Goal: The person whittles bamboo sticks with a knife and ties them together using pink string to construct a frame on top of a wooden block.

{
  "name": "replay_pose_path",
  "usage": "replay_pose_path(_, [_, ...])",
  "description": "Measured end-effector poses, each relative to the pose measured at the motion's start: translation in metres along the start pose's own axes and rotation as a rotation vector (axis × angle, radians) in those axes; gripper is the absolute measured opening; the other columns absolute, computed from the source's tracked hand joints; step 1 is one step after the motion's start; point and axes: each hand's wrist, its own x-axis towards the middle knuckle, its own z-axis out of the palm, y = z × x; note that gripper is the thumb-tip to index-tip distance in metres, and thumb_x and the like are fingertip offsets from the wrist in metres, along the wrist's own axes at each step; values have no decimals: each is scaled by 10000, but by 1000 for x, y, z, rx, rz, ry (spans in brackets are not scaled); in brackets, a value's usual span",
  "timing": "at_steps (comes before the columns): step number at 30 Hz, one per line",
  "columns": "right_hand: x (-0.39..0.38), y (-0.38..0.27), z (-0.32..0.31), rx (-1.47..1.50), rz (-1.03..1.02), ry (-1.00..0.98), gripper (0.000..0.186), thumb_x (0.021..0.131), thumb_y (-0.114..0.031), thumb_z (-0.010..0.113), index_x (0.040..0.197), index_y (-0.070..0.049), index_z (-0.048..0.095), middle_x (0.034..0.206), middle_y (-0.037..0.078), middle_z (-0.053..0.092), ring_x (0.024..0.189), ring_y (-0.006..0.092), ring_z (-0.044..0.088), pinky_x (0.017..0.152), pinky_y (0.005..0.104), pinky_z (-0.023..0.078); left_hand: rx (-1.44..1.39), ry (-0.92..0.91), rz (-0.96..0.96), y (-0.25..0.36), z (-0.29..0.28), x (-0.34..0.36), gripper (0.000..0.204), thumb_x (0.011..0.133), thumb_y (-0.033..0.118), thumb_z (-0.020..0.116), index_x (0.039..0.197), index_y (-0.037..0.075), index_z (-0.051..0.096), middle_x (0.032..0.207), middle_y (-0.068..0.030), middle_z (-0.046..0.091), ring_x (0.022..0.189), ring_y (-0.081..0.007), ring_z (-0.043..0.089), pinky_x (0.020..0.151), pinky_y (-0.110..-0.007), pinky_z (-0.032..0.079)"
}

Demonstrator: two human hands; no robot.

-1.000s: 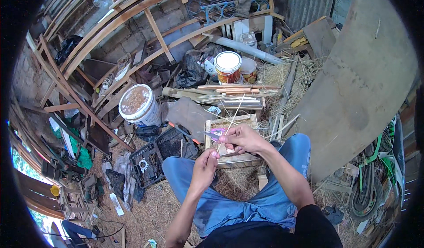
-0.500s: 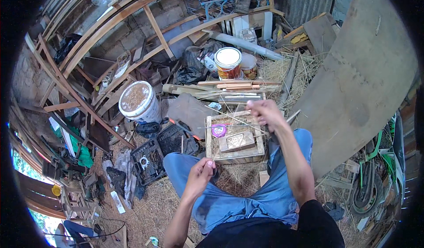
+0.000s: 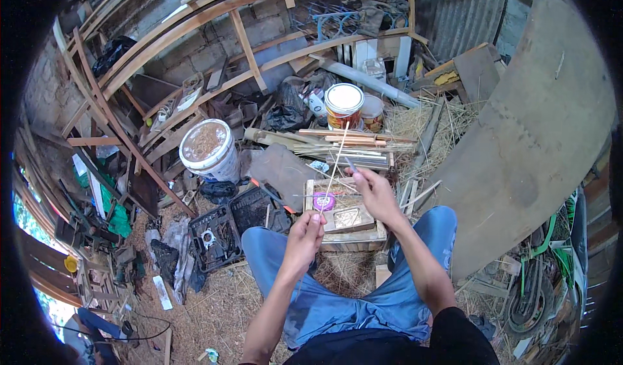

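Observation:
My left hand (image 3: 305, 238) is closed in a pinch on the lower end of a thin wooden stick (image 3: 338, 157), which points up and away from me. To its right, my right hand (image 3: 378, 199) is closed around a slim tool with a grey, blade-like tip (image 3: 351, 164); its handle is hidden in my fingers, and it looks like a knife. Below both hands, between my knees, stands a small wooden crate (image 3: 344, 238). On it are a purple tape measure (image 3: 324, 201), a wooden block (image 3: 350, 218) with a pale top and a thin rod (image 3: 305, 196).
Beyond the crate lie wooden strips (image 3: 344, 136), a lidded paint bucket (image 3: 344, 102) and a white bucket (image 3: 209, 147). An open black tool case (image 3: 217, 235) sits left of my knee. A large board (image 3: 513, 125) leans at right. Another person's leg (image 3: 97, 326) shows lower left.
My left hand has come up and inward, and my right hand has drawn down toward it. The stick now stands out upward from my left hand. The view has shifted slightly.

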Motion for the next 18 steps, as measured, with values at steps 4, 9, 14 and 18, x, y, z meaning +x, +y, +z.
replay_pose_path(4, [-12,-15,7,-137,-253,-8,307,952,-223,482,1075,25,615,798,158,650,706,166,609,644,305,467,277,73,241,-4,-1,6,213,987,218,427,914,47,530,641,54,357,540,-29,295,469,-205,256])
replay_pose_path(9, [-18,-10,23,-237,-466,-71,182,888,-155,555,879,10,630,778,200,618,721,386,602,634,425,482,521,133,312,0,6,4,240,983,199,433,924,-4,547,662,23,443,602,-77,399,561,-234,359])
replay_pose_path(14, [-6,-1,16,-282,-409,-141,153,867,-108,578,913,14,659,855,203,657,767,337,655,659,360,521,414,73,222,-7,-6,11,233,982,195,432,907,5,543,638,41,404,595,-58,378,541,-224,335])
replay_pose_path(18, [27,44,-30,-319,-340,256,241,922,-190,507,946,-2,657,752,189,640,676,303,650,640,380,506,262,-34,43,-10,-10,-6,222,982,223,444,875,53,537,640,73,358,579,-27,310,498,-203,254])
